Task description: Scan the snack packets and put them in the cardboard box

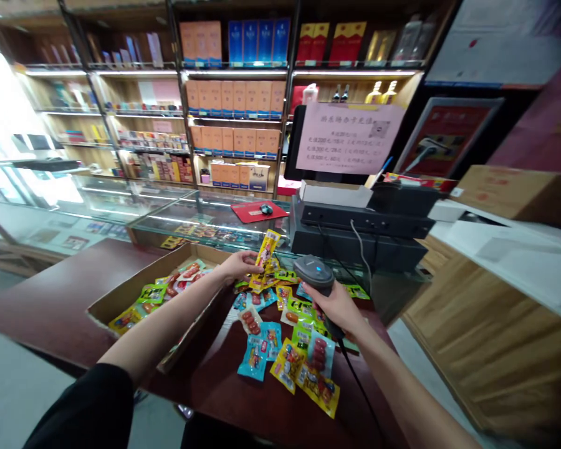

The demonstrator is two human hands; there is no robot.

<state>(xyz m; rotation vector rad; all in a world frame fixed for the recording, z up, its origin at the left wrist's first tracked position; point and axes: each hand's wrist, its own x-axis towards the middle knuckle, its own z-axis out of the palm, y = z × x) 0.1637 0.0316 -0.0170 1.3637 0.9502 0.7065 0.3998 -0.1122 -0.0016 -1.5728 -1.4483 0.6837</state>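
My left hand is closed on a yellow snack packet, held upright above the pile. In my right hand is a dark grey barcode scanner with a small blue light on top; its head points toward the yellow packet, and its cord runs down to the table's front edge. Below both hands lie several small snack packets in blue, yellow, green and clear wrap, some showing sausage-like pieces. An open cardboard box with more packets stands under my left forearm.
The dark red table meets a glass display counter carrying a red mouse pad and mouse. Black till equipment and a monitor covered by a pink notice stand at the back right. Stocked shelves line the wall.
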